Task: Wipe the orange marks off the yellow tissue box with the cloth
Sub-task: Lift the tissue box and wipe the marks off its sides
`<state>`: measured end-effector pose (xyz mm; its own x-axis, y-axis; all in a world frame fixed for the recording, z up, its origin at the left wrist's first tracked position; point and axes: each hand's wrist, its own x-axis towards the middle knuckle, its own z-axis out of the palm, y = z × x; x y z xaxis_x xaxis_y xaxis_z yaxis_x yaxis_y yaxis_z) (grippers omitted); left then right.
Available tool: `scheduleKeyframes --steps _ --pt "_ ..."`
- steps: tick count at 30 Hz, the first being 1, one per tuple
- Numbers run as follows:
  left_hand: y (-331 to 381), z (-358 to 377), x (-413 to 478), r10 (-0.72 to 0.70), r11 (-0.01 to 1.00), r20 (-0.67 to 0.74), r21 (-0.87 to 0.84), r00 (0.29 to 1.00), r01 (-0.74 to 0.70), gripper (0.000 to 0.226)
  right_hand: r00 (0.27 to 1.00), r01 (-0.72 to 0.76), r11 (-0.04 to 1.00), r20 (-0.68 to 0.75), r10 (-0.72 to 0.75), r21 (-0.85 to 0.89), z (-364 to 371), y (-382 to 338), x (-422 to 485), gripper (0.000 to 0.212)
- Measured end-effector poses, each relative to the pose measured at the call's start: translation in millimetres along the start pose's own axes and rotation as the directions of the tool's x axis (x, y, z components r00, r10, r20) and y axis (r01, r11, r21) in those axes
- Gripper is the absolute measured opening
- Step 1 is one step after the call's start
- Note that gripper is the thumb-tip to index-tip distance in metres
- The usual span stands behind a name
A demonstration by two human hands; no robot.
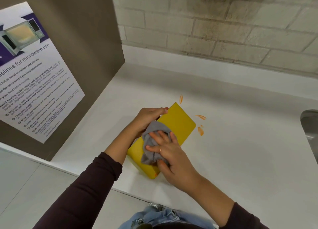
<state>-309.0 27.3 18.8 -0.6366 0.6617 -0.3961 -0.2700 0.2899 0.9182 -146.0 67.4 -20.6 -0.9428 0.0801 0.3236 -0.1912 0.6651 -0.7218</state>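
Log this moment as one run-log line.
left hand: steadies box | right hand: presses cloth on box | orange marks: on counter beside box | wiping: underway

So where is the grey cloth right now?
In the head view the grey cloth is bunched under the right hand, pressed on the near end of the yellow tissue box, which the left hand steadies.

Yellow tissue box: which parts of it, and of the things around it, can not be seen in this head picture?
- Yellow tissue box: its near face is hidden in the head view under the grey cloth and right hand; marks there are unknown.
- Its far-left side: covered by the left hand.
- Sink: cut by the right edge.
- Microwave poster: cut by the left edge, small print unreadable.
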Motion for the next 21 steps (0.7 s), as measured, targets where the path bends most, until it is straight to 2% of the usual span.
scheduleKeyframes --steps 4,7,10,12,14,21 --pt "-1 -3 2 -0.017 1.000 0.033 -0.014 0.999 0.017 0.008 0.978 0.102 0.994 0.181 -0.107 0.033 -17 12 -9 0.042" --pt "-3 -6 3 -0.045 0.999 0.009 -0.025 0.999 0.045 0.007 0.995 -0.010 0.997 0.098 0.003 0.080 -40 25 -2 0.034" --pt "0 -6 2 -0.024 0.999 -0.046 -0.031 0.999 0.023 0.011 0.996 -0.085 0.991 -0.023 0.088 0.103 -35 17 14 0.038" --pt "2 -5 2 -0.018 1.000 -0.089 -0.007 0.996 0.018 0.021 0.997 -0.082 0.991 0.004 0.082 0.101 -21 5 20 0.039" --pt "3 -7 1 -0.041 0.998 -0.124 0.037 0.991 0.046 0.024 0.994 -0.022 0.996 0.110 0.012 0.092 -9 -6 18 0.038" --pt "1 -13 5 -0.073 0.996 -0.019 0.055 0.997 0.074 0.013 0.924 0.203 0.978 0.318 -0.210 0.055 -6 -9 -11 0.035"
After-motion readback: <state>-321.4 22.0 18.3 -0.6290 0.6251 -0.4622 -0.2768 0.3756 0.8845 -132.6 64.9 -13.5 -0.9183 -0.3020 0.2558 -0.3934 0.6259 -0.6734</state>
